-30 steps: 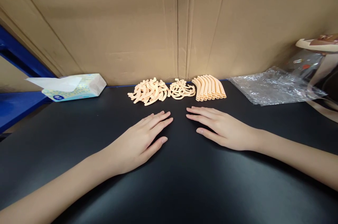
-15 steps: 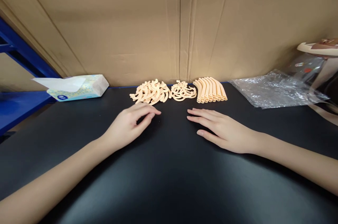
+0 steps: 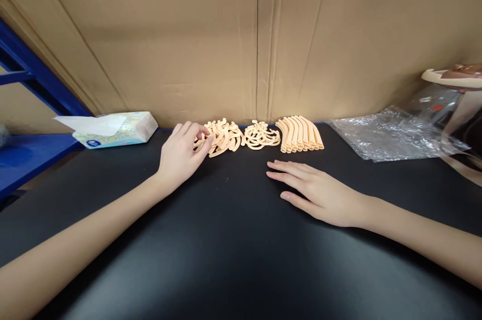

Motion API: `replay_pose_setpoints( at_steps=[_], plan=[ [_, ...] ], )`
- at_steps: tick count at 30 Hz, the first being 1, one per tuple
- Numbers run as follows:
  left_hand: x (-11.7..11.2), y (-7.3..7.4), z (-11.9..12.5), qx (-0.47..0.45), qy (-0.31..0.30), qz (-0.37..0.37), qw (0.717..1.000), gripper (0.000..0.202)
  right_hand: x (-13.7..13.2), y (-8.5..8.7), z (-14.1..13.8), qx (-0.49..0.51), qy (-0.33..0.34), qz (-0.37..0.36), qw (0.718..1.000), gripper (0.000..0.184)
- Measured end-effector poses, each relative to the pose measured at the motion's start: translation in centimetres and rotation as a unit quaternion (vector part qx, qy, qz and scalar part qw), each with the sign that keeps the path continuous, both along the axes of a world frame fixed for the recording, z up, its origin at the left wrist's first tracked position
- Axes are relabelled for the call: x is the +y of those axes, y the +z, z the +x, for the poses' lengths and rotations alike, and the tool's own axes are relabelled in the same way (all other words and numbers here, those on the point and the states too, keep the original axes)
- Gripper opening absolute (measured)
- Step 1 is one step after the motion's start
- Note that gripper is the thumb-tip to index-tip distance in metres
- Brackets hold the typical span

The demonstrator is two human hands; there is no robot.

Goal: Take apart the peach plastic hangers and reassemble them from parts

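My left hand (image 3: 182,151) reaches to the left edge of a loose pile of curved, flat peach-coloured pieces (image 3: 226,139). Its thumb and forefinger are bent together in a pinch on one of these pieces, which the fingers partly hide. My right hand (image 3: 316,192) lies palm down on the black table, fingers stretched out and slightly spread, holding nothing. Just beyond it is a neat row of bent, hollow peach-coloured pieces (image 3: 301,134). Between the row and the loose pile sits a smaller heap of thin curved pieces (image 3: 261,135).
A tissue pack (image 3: 141,127) lies at the back left, beside a blue metal frame (image 3: 48,79). Clear plastic bags (image 3: 395,134) lie at the back right. Behind everything stands a cardboard wall (image 3: 188,43). The black tabletop (image 3: 233,249) extends toward me.
My left hand has moved forward and slightly left, from the table onto the loose pile's left edge, its fingers curling in. My right hand stays resting in place. The view has tilted slightly.
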State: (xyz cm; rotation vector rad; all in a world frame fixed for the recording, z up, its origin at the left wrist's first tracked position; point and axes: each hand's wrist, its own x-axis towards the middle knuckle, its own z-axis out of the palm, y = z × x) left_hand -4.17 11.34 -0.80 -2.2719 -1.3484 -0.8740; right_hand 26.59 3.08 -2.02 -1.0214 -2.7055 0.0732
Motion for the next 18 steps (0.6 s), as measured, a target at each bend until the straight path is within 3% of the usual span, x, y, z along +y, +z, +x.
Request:
replay_pose_setpoints(
  at_steps=[5, 13, 18],
  plan=[
    [-0.21, -0.19, -0.03, 0.040, -0.025, -0.029, 0.998, 0.022, 0.02, 0.04, -0.01, 0.011, 0.000, -0.004, 1.000, 0.048],
    [0.09, -0.52, -0.09, 0.040, 0.018, -0.036, 0.998, 0.023, 0.10, -0.05, 0.07, 0.023, 0.000, -0.013, 1.000, 0.047],
    [-0.02, -0.41, -0.03, 0.044, 0.000, -0.032, 0.998, 0.028, 0.08, -0.03, 0.07, 0.031, -0.002, -0.020, 0.999, 0.047]
  ],
)
